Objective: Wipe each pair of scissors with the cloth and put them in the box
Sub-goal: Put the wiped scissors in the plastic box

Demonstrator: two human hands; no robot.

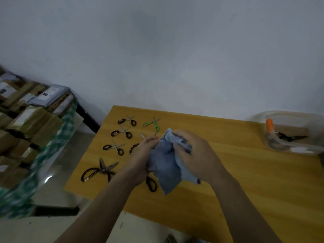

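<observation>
Both hands, L & R, clenched on crumpled soft blue cloth w/ scissors inside, over smooth yellow desk; clear plastic box far right.

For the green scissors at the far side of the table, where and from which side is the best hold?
Grip the green scissors by the handle loops, coming from above on the near side. They lie flat and open on the table, blades pointing away toward the wall, so the loops are the nearer, blunt end. Both hands are busy with the cloth now.

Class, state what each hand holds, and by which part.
Both the left hand and right hand grip the crumpled blue cloth by its upper folds; whether it wraps scissors cannot be told.
</observation>
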